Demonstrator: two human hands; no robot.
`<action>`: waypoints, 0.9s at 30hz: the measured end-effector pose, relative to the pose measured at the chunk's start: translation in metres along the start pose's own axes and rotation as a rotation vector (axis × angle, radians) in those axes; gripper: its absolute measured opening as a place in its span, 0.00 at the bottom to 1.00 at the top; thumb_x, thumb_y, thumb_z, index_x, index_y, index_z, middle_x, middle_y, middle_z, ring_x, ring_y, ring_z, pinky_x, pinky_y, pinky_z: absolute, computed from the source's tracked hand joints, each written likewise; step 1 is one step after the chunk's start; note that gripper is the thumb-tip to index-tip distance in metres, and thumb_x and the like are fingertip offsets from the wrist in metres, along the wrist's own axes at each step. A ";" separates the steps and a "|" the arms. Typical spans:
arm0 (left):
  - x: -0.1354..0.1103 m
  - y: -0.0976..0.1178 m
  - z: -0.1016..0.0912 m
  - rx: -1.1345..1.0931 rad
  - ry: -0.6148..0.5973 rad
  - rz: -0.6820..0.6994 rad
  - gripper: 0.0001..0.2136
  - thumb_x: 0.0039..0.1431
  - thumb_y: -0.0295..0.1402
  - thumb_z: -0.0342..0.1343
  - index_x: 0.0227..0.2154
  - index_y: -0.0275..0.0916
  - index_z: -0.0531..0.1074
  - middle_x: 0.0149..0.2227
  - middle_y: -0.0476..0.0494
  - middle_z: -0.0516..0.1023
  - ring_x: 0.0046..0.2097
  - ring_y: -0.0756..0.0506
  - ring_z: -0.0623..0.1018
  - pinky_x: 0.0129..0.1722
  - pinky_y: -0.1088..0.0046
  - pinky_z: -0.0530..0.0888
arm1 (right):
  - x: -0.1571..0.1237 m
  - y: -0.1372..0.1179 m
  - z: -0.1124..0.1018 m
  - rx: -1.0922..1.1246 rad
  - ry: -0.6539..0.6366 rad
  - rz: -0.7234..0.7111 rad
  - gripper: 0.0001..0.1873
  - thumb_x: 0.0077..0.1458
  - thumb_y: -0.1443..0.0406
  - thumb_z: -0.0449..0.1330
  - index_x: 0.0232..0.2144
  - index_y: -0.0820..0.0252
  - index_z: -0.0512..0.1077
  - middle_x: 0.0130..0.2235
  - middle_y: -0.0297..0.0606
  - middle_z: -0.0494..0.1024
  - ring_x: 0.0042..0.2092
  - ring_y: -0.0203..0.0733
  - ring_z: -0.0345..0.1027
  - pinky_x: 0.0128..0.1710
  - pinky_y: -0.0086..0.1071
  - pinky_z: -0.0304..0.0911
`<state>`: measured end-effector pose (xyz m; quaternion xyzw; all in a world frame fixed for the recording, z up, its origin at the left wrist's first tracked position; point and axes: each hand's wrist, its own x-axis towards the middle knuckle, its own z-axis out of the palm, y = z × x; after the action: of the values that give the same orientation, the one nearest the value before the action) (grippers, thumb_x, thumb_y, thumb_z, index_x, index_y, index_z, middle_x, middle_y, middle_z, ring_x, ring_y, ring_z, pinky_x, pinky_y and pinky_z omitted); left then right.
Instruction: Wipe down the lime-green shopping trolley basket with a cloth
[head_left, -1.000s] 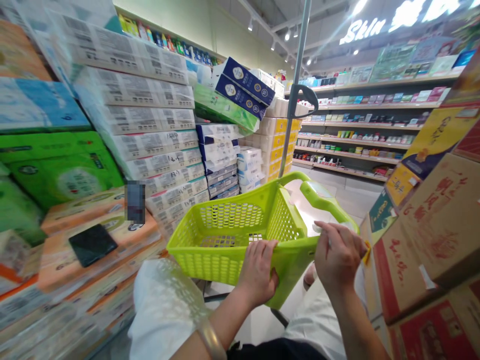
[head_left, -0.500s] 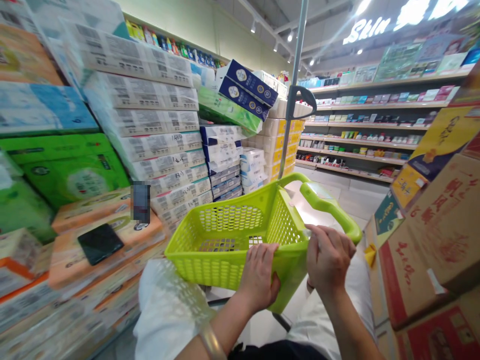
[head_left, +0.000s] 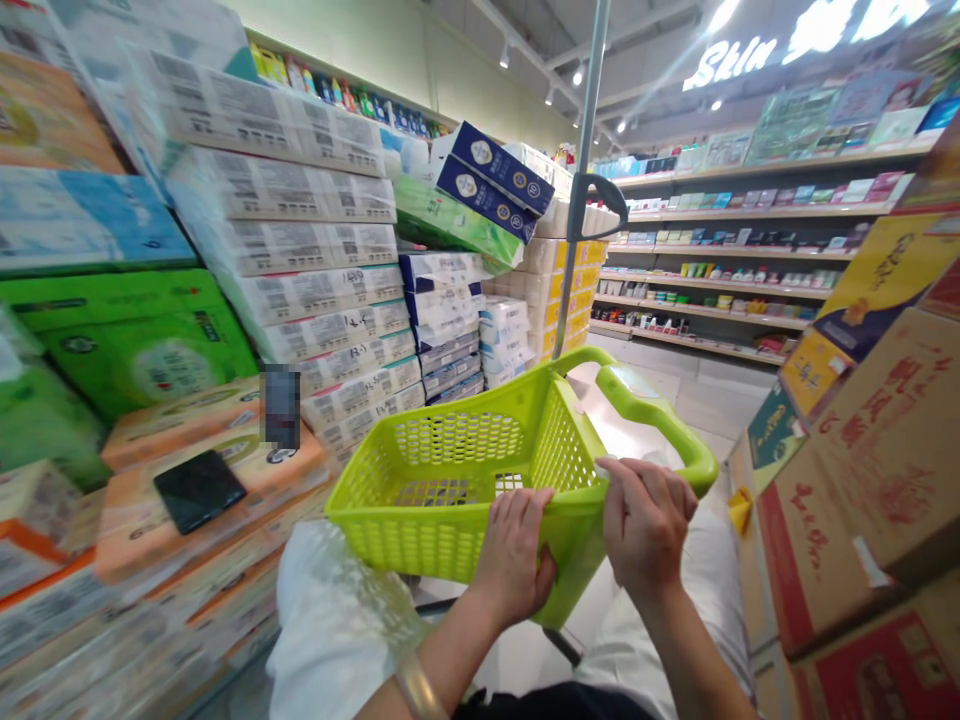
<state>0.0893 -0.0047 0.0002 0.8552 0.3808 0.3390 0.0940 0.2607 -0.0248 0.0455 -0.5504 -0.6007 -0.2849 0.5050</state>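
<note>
— What is in hand here?

— The left hand [head_left: 517, 555] is closed over the near rim of the lime-green basket [head_left: 442, 545], fingers curled inside the wall. The right hand [head_left: 646, 522] sits just beside it at the rim's corner, fingertips pinched on a small white scrap [head_left: 604, 466]. I cannot tell whether that is a label or a tissue.

— So which step is this?

— I judge it as steadying with one hand while the other works at that spot on the rim, just under the basket's handle [head_left: 652, 420]. The basket seems propped over a white-clad knee [head_left: 337, 610].

— What would a further move call for?

— A firm left grip so the basket does not tip, and a fine pinch from the right.

— And round about?

— Left of the left hand a black phone [head_left: 199, 490] lies on orange packs [head_left: 135, 540]. Above and beyond it are stacked tissue packs [head_left: 300, 250].

— And on the other side?

— Cardboard cartons [head_left: 862, 480] stand near on the right of the right hand. A grey pole [head_left: 581, 190] rises beyond both hands, with store shelves [head_left: 712, 250] further off.

— Anything in the way?

— The cartons leave the right hand little room to swing outward, and the pole sits close behind the basket's far side.
</note>
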 end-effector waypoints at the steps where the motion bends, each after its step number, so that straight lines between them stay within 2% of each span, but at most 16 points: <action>1: 0.000 0.000 0.000 -0.003 -0.003 0.003 0.30 0.47 0.28 0.50 0.57 0.40 0.56 0.50 0.38 0.66 0.52 0.37 0.65 0.55 0.53 0.60 | 0.003 0.006 -0.002 -0.026 0.035 0.016 0.12 0.59 0.70 0.54 0.39 0.57 0.76 0.37 0.38 0.76 0.42 0.44 0.65 0.51 0.41 0.55; 4: 0.002 0.001 0.002 -0.006 0.002 0.002 0.29 0.47 0.27 0.49 0.56 0.40 0.56 0.50 0.38 0.66 0.52 0.37 0.65 0.55 0.53 0.60 | 0.004 0.005 -0.002 -0.054 0.063 0.044 0.11 0.59 0.70 0.54 0.38 0.57 0.76 0.37 0.39 0.75 0.43 0.45 0.65 0.51 0.41 0.55; 10: 0.004 -0.004 0.006 0.001 0.008 -0.003 0.29 0.44 0.26 0.49 0.53 0.41 0.58 0.48 0.39 0.68 0.51 0.37 0.66 0.55 0.52 0.62 | -0.019 -0.028 0.010 0.108 -0.169 -0.086 0.15 0.59 0.72 0.53 0.43 0.52 0.75 0.37 0.35 0.76 0.44 0.43 0.67 0.55 0.41 0.52; 12: 0.006 -0.005 0.005 -0.010 -0.006 0.013 0.30 0.44 0.27 0.49 0.54 0.41 0.57 0.49 0.39 0.68 0.51 0.37 0.66 0.54 0.53 0.62 | -0.019 -0.023 0.010 0.108 -0.167 -0.090 0.16 0.58 0.72 0.53 0.43 0.52 0.74 0.38 0.35 0.76 0.44 0.42 0.67 0.55 0.41 0.52; 18: 0.014 -0.001 0.004 -0.044 -0.037 0.046 0.30 0.47 0.27 0.50 0.56 0.41 0.57 0.50 0.39 0.67 0.51 0.38 0.66 0.55 0.54 0.62 | -0.002 0.008 -0.002 -0.017 -0.029 -0.013 0.12 0.58 0.71 0.53 0.39 0.56 0.75 0.37 0.38 0.76 0.43 0.44 0.66 0.52 0.41 0.54; 21: 0.016 0.000 0.008 -0.056 -0.027 0.064 0.29 0.46 0.27 0.50 0.55 0.41 0.57 0.49 0.39 0.67 0.51 0.38 0.66 0.54 0.55 0.62 | -0.005 0.001 0.001 -0.026 -0.034 -0.014 0.12 0.59 0.71 0.53 0.38 0.56 0.75 0.37 0.38 0.76 0.43 0.44 0.65 0.53 0.41 0.53; 24: 0.018 -0.003 0.010 -0.046 -0.010 0.093 0.28 0.46 0.26 0.49 0.55 0.40 0.57 0.49 0.39 0.68 0.51 0.39 0.66 0.54 0.55 0.63 | -0.012 -0.012 0.007 0.009 -0.093 -0.046 0.11 0.59 0.70 0.53 0.37 0.55 0.75 0.37 0.37 0.76 0.43 0.44 0.66 0.53 0.40 0.52; 27: 0.022 -0.009 0.010 -0.028 -0.016 0.106 0.28 0.46 0.25 0.48 0.54 0.41 0.58 0.48 0.40 0.68 0.50 0.39 0.66 0.54 0.55 0.63 | -0.013 -0.013 0.010 0.027 -0.148 -0.079 0.12 0.59 0.70 0.54 0.40 0.54 0.75 0.38 0.36 0.76 0.44 0.43 0.66 0.52 0.39 0.52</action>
<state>0.1008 0.0183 0.0002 0.8754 0.3291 0.3422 0.0909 0.2440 -0.0235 0.0327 -0.5387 -0.6616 -0.2550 0.4550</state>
